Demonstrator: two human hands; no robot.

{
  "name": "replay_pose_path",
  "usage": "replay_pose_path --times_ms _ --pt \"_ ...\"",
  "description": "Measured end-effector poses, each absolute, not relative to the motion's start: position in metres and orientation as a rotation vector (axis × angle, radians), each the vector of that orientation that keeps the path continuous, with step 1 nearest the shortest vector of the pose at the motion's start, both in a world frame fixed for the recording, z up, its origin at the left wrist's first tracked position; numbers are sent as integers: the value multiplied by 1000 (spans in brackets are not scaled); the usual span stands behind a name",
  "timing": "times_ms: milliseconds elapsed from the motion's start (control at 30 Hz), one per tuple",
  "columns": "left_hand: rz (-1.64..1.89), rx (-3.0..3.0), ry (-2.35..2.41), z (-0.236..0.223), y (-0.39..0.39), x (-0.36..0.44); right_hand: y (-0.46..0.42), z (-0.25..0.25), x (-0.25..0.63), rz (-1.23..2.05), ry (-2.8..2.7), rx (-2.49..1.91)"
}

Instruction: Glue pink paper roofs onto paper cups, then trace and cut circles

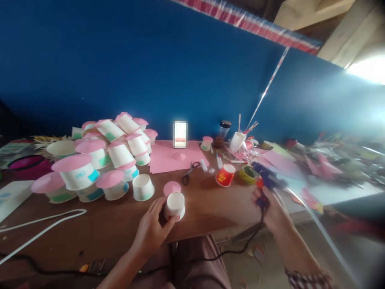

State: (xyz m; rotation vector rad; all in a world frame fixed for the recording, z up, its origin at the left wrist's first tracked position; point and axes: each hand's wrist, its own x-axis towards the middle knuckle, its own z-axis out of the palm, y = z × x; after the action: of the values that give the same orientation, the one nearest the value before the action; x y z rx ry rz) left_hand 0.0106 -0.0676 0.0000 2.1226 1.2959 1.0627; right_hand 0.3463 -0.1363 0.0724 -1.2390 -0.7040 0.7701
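Note:
My left hand (152,224) is closed around a small white paper cup (175,204) near the table's front edge. Just behind that cup lies a pink paper disc (172,187). Off to the right, my right hand (272,210) grips a dark blue glue gun (270,176) with an orange trigger, blurred and raised above the table; its black cord (240,248) hangs down past my legs. Another white cup (143,187) stands left of my left hand. Beyond it is a heap of white cups with pink paper tops (114,140).
Scissors (190,173) lie before pink sheets (162,160). A red cup (225,175), a roll of tape (248,175) and a black-lidded jar (224,130) stand right of centre. Blurred paper scraps (325,160) pile at far right. A white cord (51,220) crosses the left side.

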Motion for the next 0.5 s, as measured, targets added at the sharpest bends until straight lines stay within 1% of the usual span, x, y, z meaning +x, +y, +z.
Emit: replay_pose_path --times_ms 100,200,367,500 --pt "1061 2094 1260 1 -69 12 -143 67 308 1005 -757 -1178" --pt "1042 2056 1222 3 -70 12 -146 60 278 1097 -918 -1177" --pt "1021 2017 1183 8 -72 11 -144 60 252 1076 -1384 -1377" --pt "1016 2009 1188 9 -72 11 -143 64 246 945 -1560 -1540"
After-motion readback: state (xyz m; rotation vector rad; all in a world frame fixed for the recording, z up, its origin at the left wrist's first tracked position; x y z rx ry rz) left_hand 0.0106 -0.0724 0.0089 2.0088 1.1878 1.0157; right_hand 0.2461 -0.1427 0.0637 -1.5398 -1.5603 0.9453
